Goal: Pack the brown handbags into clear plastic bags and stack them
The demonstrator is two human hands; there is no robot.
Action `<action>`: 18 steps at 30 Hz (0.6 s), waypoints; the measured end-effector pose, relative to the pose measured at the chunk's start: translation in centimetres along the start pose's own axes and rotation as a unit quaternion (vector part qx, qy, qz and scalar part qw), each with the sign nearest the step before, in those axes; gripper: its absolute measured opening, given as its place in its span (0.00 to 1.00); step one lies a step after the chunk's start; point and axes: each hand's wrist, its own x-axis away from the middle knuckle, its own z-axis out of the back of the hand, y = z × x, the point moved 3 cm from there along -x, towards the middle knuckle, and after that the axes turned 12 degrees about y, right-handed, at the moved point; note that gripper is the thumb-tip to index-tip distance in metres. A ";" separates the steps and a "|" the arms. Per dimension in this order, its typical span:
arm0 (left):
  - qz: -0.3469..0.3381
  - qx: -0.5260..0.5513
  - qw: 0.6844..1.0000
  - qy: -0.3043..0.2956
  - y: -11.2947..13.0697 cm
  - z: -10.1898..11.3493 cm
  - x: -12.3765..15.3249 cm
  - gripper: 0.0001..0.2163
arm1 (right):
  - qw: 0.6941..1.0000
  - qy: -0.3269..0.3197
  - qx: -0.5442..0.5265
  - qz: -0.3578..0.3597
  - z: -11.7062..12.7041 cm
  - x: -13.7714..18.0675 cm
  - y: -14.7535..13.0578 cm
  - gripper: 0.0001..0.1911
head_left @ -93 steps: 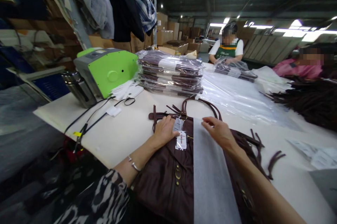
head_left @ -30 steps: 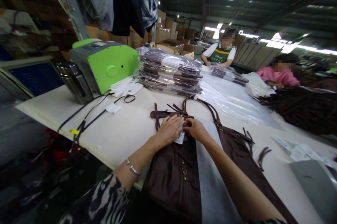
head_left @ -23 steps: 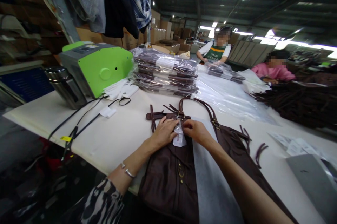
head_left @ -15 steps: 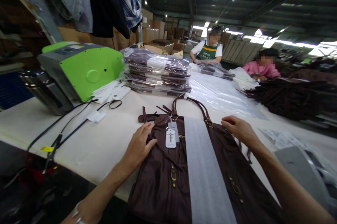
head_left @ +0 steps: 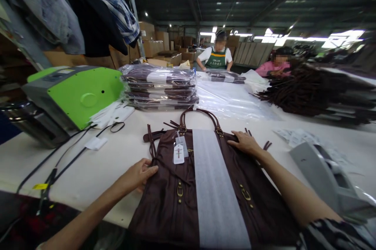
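Observation:
A dark brown handbag (head_left: pixel 167 199) lies flat on the table before me, its handles (head_left: pixel 202 115) pointing away. Down its middle runs a strip of white wrapping paper (head_left: pixel 214 195). A white hang tag (head_left: pixel 178 154) rests on the bag's upper left part. My left hand (head_left: pixel 143 173) pinches the left side edge, thumb on top and the other fingers curled at the edge, partly hidden. Over the upper right corner lies my right hand (head_left: pixel 245 143), its fingers stretched out on the leather. Thin straps stick out beyond both upper corners.
Several plastic-wrapped bags (head_left: pixel 160 87) are stacked behind the handbag. A green and grey machine (head_left: pixel 79 97), a steel flask (head_left: pixel 26 120) and cables are at left. At right stand a grey device (head_left: pixel 317 175) and a dark strap pile (head_left: pixel 296 89). Two co-workers (head_left: pixel 219 60) are across the table.
My left hand has slid down the bag's left edge and closed on it. My right hand has come inward onto the upper right corner. The view has swung slightly right.

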 end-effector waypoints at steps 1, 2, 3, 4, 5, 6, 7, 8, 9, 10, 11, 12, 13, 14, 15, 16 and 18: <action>0.004 -0.010 1.000 -0.012 0.2 -0.1 -0.3 0.31 | 1.000 -0.008 0.006 0.000 0.2 0.1 -0.1 0.29; 0.002 -0.020 1.000 -0.019 0.4 -0.1 -0.6 0.30 | 1.000 -0.016 0.011 0.000 0.5 0.2 -0.1 0.27; -0.002 -0.028 0.999 -0.022 0.6 -0.1 -0.9 0.28 | 1.000 -0.026 0.016 -0.001 0.8 0.5 -0.2 0.24; -0.010 -0.033 0.999 -0.021 0.8 -0.1 -1.1 0.27 | 0.999 -0.034 0.020 -0.003 1.1 1.0 -0.3 0.22; -0.023 -0.032 0.999 -0.017 1.1 -0.1 -1.2 0.25 | 0.999 -0.043 0.022 -0.006 1.3 1.5 -0.3 0.21; -0.037 -0.029 0.999 -0.010 1.2 -0.1 -1.3 0.24 | 0.998 -0.051 0.023 -0.009 1.5 2.1 -0.3 0.20; -0.050 -0.023 0.999 -0.001 1.4 -0.1 -1.3 0.22 | 0.998 -0.061 0.022 -0.014 1.7 2.9 -0.2 0.19; -0.057 -0.012 0.998 0.005 1.4 -0.2 -1.3 0.21 | 0.997 -0.072 0.020 -0.021 1.8 3.6 0.0 0.19; -0.057 0.006 0.998 0.005 1.4 -0.4 -1.2 0.20 | 0.996 -0.082 0.018 -0.030 1.9 4.4 0.2 0.19; -0.051 0.028 0.998 -0.003 1.4 -0.7 -1.1 0.20 | 0.995 -0.092 0.015 -0.040 2.0 5.3 0.6 0.20; -0.041 0.051 0.998 -0.014 1.4 -1.0 -1.0 0.19 | 0.993 -0.101 0.011 -0.052 2.1 6.1 0.9 0.20; -0.038 0.067 0.997 -0.023 1.6 -1.3 -1.1 0.19 | 0.992 -0.110 0.006 -0.063 2.2 6.9 1.3 0.20; -0.051 0.057 0.997 -0.023 2.0 -1.5 -1.2 0.18 | 0.990 -0.117 0.000 -0.076 2.4 7.7 1.6 0.20; -0.079 0.025 0.996 -0.011 2.6 -1.7 -1.5 0.16 | 0.988 -0.125 -0.007 -0.089 2.5 8.5 1.9 0.19; -0.116 -0.023 0.993 0.008 3.5 -1.7 -2.0 0.13 | 0.986 -0.132 -0.013 -0.102 2.7 9.2 2.1 0.18; -0.155 -0.075 0.985 0.029 4.5 -1.7 -2.7 0.11 | 0.983 -0.138 -0.020 -0.116 2.8 10.0 2.1 0.17; -0.213 -0.156 0.963 0.059 7.0 -1.6 -4.5 0.10 | 0.979 -0.148 -0.031 -0.139 3.2 11.3 2.1 0.16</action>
